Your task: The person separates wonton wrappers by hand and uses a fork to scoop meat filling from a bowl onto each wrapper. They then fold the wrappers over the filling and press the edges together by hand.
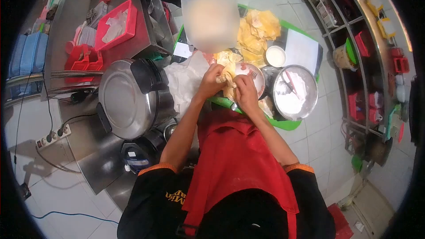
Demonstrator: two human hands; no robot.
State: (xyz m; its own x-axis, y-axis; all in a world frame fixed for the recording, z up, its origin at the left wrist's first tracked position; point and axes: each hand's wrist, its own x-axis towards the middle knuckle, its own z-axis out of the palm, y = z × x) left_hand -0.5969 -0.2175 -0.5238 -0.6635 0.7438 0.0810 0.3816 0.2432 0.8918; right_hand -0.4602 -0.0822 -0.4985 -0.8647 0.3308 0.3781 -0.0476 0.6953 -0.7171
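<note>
My left hand (211,80) and my right hand (246,92) are close together over the table, fingers pinched on a crumpled yellow dough wrapper (229,72). The folds hide whatever may be inside it. Just beyond my right hand is a white bowl (263,84) with pinkish filling and a fork (254,75) in it. Farther back lies a loose pile of yellow wrappers (259,28). To the right stand a small white cup (276,56) and a metal bowl (314,95) holding white powder and a utensil.
A green-edged table (287,125) carries the work. Left of my forearm are white plastic (183,84) and a large lidded pot (125,98). A pink basket (116,24) sits on the steel counter. Shelves (349,31) line the right. A pale blurred patch (210,20) covers the table's far side.
</note>
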